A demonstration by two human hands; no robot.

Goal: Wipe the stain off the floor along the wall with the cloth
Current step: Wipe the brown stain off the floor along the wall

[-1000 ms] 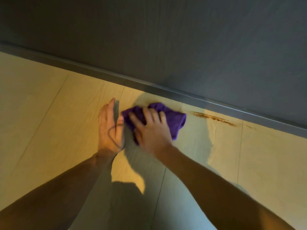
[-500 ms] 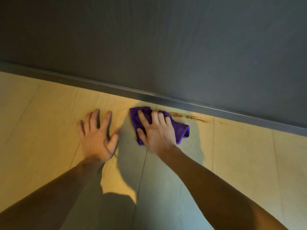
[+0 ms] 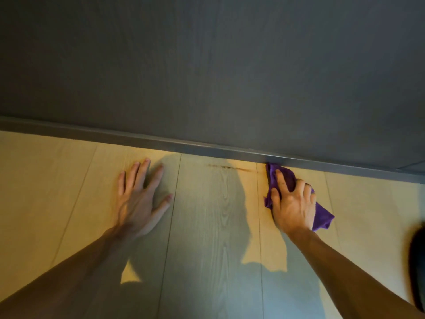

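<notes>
A thin brown stain (image 3: pixel 226 168) streaks the pale wood-look floor (image 3: pixel 213 226) just in front of the grey skirting board (image 3: pixel 161 142). My right hand (image 3: pixel 291 201) presses a crumpled purple cloth (image 3: pixel 323 217) onto the floor to the right of the stain, and the cloth's far corner touches the skirting. My left hand (image 3: pixel 140 199) lies flat on the floor with its fingers spread, left of the stain and apart from it. Both forearms reach in from the bottom of the view.
A dark grey wall (image 3: pixel 207 65) fills the upper half of the view. Shadows of my arms and body fall across the floor planks. A blurred dark shape (image 3: pixel 417 263) sits at the right edge.
My right hand has slid the cloth to the right along the skirting, from over the stain's left end to past its right end. The stain looks fainter. My left hand stays planted.
</notes>
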